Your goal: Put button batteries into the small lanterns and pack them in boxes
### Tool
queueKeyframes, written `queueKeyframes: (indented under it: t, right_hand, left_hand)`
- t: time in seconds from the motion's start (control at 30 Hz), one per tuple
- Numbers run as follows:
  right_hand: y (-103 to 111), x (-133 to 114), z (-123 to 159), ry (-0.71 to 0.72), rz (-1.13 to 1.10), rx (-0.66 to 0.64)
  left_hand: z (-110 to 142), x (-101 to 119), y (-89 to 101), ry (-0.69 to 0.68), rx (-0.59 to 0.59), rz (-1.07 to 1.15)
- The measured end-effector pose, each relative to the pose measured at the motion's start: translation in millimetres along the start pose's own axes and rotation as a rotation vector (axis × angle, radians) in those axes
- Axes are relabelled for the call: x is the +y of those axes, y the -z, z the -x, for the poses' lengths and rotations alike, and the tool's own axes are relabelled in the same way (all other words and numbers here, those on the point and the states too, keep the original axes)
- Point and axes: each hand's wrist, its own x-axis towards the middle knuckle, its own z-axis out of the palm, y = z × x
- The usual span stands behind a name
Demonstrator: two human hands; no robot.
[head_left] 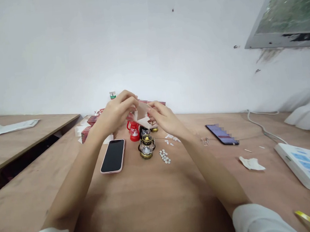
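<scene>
Two hands are raised in the upper centre of the frame, with one open-ended carton (143,110) held between them above the far part of the desk (145,202). By the left grip (120,106) the carton is pinched at its left side, the fingers bent over; by the right grip (164,118) it is pinched at its right side, with thumb and fingers closed on it. A loose flap juts toward the viewer.

Directly below, at centre, the red lantern (134,132), the black lantern (143,130) and the bronze lantern (146,147) are closely grouped, so little room is left under the carton. The cluster is bordered on the left by a pink-edged phone (113,156) and on the right by small round discs (165,156). Red boxes (86,133) are stacked near the desk's left edge, beyond which a second desk (30,140) is seen across a dark gap. The widest room for moving is offered by the bare wood between the forearms, reaching down to the near edge at lower centre.
</scene>
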Motion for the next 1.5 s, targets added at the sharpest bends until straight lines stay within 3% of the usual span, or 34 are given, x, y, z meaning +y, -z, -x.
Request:
queueKeyframes:
  t: [0.3,0.53,0.73,0.87,1.13,1.3,1.37,1.5]
  right_hand:
    - [10,3,-3,-0.160,-0.058,-0.004]
    - [20,14,-7,-0.088,-0.129,-0.007]
    - [20,13,-10,0.009,-0.130,0.184]
    - [17,13,-11,0.122,-0.095,0.307]
    - [13,15,-12,0.064,-0.205,0.196]
    - [10,13,-9,0.062,-0.210,0.067]
    - [8,15,-10,0.083,-0.202,0.081]
    - [6,19,-13,0.048,-0.266,0.193]
  left_hand:
    - [3,12,-12.5,-0.089,-0.080,-0.052]
    - [1,10,-17.1,-0.172,-0.006,0.004]
    - [0,9,-28.1,-0.031,0.018,0.261]
    - [2,8,-42.1,0.066,0.098,0.255]
    - [8,-1,-61.3,0.150,0.317,0.286]
    - [9,-1,-61.7,0.147,0.273,0.202]
    - [9,1,-61.8,0.120,0.253,0.173]
    - [9,8,-63.8,0.088,0.339,0.057]
